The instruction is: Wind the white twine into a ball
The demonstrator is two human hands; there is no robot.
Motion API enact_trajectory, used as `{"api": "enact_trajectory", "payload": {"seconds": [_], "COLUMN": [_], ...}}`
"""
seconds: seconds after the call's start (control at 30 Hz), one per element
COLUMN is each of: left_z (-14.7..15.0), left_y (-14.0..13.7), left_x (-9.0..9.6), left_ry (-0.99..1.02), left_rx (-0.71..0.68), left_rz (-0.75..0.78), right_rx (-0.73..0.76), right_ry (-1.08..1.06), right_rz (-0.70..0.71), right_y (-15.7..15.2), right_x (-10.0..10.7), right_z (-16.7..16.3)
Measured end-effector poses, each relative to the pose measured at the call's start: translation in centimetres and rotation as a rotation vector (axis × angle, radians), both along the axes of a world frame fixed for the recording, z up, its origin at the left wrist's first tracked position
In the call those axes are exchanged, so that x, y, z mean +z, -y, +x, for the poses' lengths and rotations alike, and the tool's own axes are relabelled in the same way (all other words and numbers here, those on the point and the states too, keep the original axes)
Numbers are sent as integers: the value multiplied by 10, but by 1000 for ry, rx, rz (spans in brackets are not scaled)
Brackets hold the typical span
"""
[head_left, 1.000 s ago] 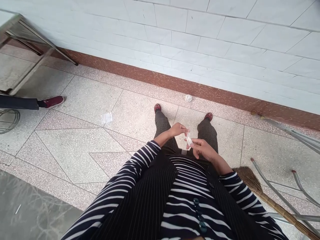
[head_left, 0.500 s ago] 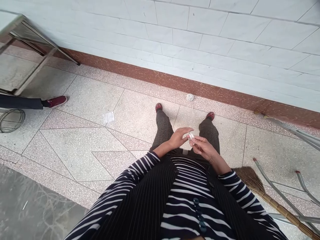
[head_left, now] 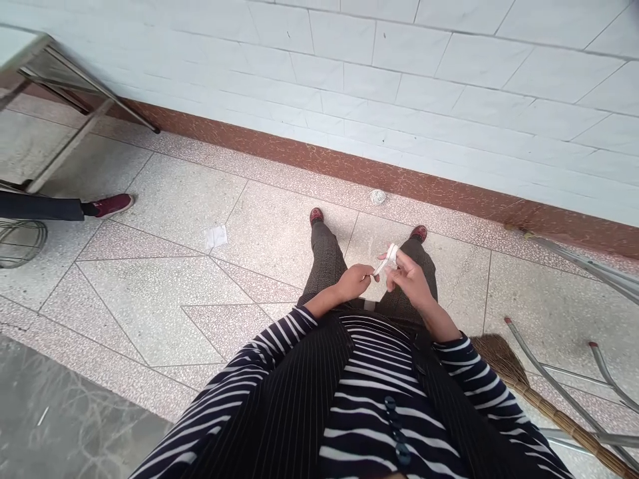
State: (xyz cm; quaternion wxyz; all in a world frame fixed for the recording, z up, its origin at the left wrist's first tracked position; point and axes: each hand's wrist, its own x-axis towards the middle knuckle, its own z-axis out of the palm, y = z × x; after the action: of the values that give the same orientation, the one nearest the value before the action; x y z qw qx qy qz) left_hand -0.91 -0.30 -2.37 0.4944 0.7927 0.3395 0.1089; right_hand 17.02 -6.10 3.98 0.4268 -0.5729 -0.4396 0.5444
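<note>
White string (head_left: 391, 255) loops in a band around the upper fingers of my right hand (head_left: 410, 282), whose other fingers are curled. My left hand (head_left: 354, 282) is closed in a pinch on the lower end of the string, just left of the right hand. The string is stretched slanting between the two. Both hands are held in front of my waist, above the floor. Beyond them, a ball of white string (head_left: 378, 197) lies on the floor near the wall's base.
A metal-framed table (head_left: 74, 133) stands at the left, with another person's shoe (head_left: 114, 205) and a wire coil (head_left: 22, 243) near it. White paper (head_left: 216, 237) lies on the floor. To my right are a straw broom (head_left: 499, 352) and metal tube frames (head_left: 544, 369).
The right hand's fingers have lifted and spread with the string looped on them. My left hand has moved from flat beside the small white bundle to pinching the string.
</note>
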Motion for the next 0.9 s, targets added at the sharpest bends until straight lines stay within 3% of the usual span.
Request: {"api": "enact_trajectory", "payload": {"seconds": [0.17, 0.27, 0.33, 0.43, 0.5, 0.6, 0.7, 0.9], "left_z": [0, -2, -2, -2, -1, 1, 5, 14], "left_y": [-6, -11, -16, -25, -30, -35, -39, -54], "left_x": [23, 32, 36, 40, 42, 42, 38, 29], "left_ry": [-156, -145, -106, -61, -43, 0, 85, 239], "left_rx": [-153, -231, -252, -236, -190, -140, -104, 46], "left_rz": [270, 383, 434, 469, 448, 357, 246, 121], "right_rx": [217, 333, 407, 473, 472, 420, 368, 344], "right_ry": [550, 680, 571, 204, -39, -223, -250, -105], "right_rz": [-122, -207, -258, -292, -279, -228, -184, -61], "right_y": [10, 20, 24, 27, 28, 29, 30, 28], "right_x": [-23, -31, -27, -9, 6, 23, 34, 68], "right_z": [0, -5, -9, -10, -9, -6, -5, -7]}}
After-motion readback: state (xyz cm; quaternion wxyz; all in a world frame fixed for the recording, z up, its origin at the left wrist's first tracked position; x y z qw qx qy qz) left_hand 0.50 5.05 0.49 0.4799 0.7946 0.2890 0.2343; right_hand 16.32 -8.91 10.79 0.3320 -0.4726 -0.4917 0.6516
